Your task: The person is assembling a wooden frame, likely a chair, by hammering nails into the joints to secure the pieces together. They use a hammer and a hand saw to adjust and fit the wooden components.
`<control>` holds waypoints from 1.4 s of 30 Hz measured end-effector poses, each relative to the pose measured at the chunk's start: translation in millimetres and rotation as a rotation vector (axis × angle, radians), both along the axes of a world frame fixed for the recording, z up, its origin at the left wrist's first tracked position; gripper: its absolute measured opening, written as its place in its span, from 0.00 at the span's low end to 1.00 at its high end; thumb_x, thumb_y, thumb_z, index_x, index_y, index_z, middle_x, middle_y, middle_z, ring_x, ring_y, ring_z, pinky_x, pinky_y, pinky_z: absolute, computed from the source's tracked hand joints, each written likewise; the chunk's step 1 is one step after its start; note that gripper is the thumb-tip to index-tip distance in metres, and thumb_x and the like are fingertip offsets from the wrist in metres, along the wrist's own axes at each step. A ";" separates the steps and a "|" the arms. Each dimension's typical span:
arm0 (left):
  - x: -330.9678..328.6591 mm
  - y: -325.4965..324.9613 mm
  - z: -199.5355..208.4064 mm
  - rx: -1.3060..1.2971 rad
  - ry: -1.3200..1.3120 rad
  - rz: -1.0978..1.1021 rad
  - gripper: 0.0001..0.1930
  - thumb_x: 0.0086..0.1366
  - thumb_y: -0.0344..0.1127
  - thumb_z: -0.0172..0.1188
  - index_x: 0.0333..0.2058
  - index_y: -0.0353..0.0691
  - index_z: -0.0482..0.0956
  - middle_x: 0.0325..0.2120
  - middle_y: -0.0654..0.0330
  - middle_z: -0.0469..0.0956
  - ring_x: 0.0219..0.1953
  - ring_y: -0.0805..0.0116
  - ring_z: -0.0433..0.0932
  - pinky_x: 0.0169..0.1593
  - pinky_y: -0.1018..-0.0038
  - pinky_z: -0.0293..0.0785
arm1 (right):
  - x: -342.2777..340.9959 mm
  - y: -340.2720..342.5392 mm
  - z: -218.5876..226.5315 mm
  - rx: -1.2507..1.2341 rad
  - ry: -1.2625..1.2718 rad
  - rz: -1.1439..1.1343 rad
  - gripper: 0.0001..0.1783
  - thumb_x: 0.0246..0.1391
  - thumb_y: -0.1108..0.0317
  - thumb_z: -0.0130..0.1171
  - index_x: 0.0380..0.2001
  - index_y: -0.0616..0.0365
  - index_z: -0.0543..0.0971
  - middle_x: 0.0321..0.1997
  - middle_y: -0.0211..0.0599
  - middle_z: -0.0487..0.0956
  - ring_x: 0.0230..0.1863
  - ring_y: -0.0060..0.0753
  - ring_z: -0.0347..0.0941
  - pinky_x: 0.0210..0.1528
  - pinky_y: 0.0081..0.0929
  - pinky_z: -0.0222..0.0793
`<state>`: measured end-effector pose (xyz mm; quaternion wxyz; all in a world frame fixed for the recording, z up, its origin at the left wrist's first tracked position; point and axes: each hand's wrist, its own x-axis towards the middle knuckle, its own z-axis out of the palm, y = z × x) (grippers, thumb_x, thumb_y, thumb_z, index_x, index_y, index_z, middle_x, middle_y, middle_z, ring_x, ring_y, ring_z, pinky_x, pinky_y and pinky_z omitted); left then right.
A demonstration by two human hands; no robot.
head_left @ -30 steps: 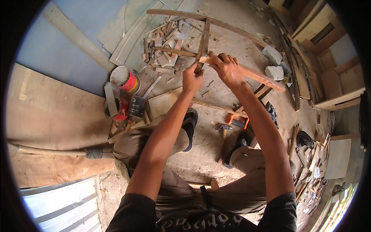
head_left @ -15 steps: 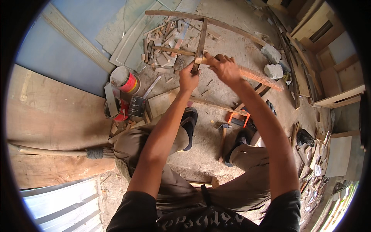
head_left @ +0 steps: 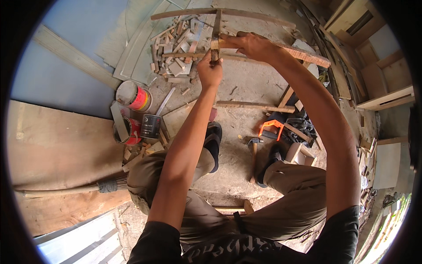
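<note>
Out in front of me is a frame of thin wooden strips. A short crosspiece (head_left: 216, 27) runs from the long far strip (head_left: 259, 16) toward me. My left hand (head_left: 209, 70) is closed around the near end of this crosspiece, thumb on top. My right hand (head_left: 254, 45) lies over a rough-edged wooden strip (head_left: 307, 56), which reaches off to the right. Its fingers point left to where the strip meets the crosspiece, and its thumb side is partly hidden. A lower strip (head_left: 176, 55) passes behind my left hand.
Between my feet lie a hammer (head_left: 254, 160) and an orange-handled saw (head_left: 271, 127). Paint cans (head_left: 150, 126) stand at left beside a broom (head_left: 105, 186). Wood offcuts (head_left: 176, 48) are heaped at the far left. Boards and cabinets (head_left: 387, 75) line the right side.
Both hands have moved farther away and slightly left, carrying the wooden frame along. My right elbow has swung outward, and more of the saw and the box by my right foot shows.
</note>
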<state>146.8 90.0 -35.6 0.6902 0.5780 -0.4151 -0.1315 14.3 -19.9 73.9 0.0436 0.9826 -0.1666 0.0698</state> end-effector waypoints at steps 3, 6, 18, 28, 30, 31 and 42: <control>-17.1 0.1 -22.5 0.007 0.045 0.014 0.20 0.55 0.21 0.62 0.49 0.31 0.76 0.26 0.60 0.79 0.27 0.78 0.71 0.32 0.78 0.70 | -12.9 0.2 -19.8 -0.020 -0.025 0.003 0.40 0.53 0.75 0.56 0.67 0.33 0.57 0.42 0.47 0.78 0.44 0.47 0.78 0.50 0.43 0.74; -41.3 -1.9 -41.4 -0.040 0.077 0.046 0.24 0.56 0.21 0.62 0.53 0.32 0.74 0.27 0.59 0.80 0.27 0.78 0.71 0.32 0.78 0.70 | -36.6 7.6 -39.2 -0.030 -0.017 -0.028 0.40 0.53 0.75 0.54 0.66 0.29 0.58 0.45 0.44 0.76 0.44 0.49 0.77 0.50 0.41 0.74; -57.3 49.0 -98.2 0.096 0.171 -0.096 0.24 0.61 0.19 0.58 0.57 0.34 0.71 0.38 0.58 0.82 0.38 0.77 0.77 0.43 0.78 0.73 | -61.8 64.6 -94.5 -0.108 -0.128 -0.017 0.42 0.52 0.77 0.54 0.67 0.27 0.59 0.44 0.34 0.76 0.46 0.36 0.75 0.50 0.33 0.67; 17.6 21.7 -10.0 0.689 0.697 -0.422 0.45 0.64 0.69 0.39 0.65 0.32 0.57 0.64 0.43 0.59 0.71 0.56 0.48 0.66 0.55 0.55 | -57.9 77.1 -100.6 -0.016 -0.140 -0.147 0.41 0.51 0.81 0.50 0.66 0.30 0.61 0.53 0.38 0.71 0.58 0.37 0.66 0.60 0.45 0.56; 4.8 -3.7 18.6 0.791 0.442 -0.304 0.47 0.64 0.72 0.38 0.64 0.31 0.59 0.64 0.41 0.59 0.71 0.54 0.47 0.66 0.57 0.54 | -59.6 77.4 -100.1 -0.014 -0.159 -0.156 0.41 0.52 0.79 0.50 0.67 0.30 0.60 0.55 0.39 0.71 0.61 0.39 0.64 0.62 0.47 0.54; 2.3 -9.9 18.0 0.812 0.286 -0.292 0.46 0.64 0.71 0.38 0.62 0.30 0.62 0.62 0.41 0.61 0.69 0.53 0.52 0.66 0.59 0.55 | -60.3 78.8 -98.5 -0.006 -0.150 -0.167 0.41 0.52 0.78 0.50 0.67 0.31 0.60 0.58 0.41 0.69 0.63 0.40 0.62 0.64 0.47 0.52; 6.8 -34.8 -26.6 0.528 0.420 -0.547 0.27 0.70 0.58 0.45 0.46 0.37 0.74 0.45 0.51 0.77 0.51 0.60 0.75 0.54 0.66 0.66 | -146.8 276.9 -318.7 0.383 -0.382 -1.264 0.48 0.47 0.52 0.66 0.64 0.64 0.56 0.63 0.60 0.60 0.62 0.59 0.60 0.61 0.51 0.58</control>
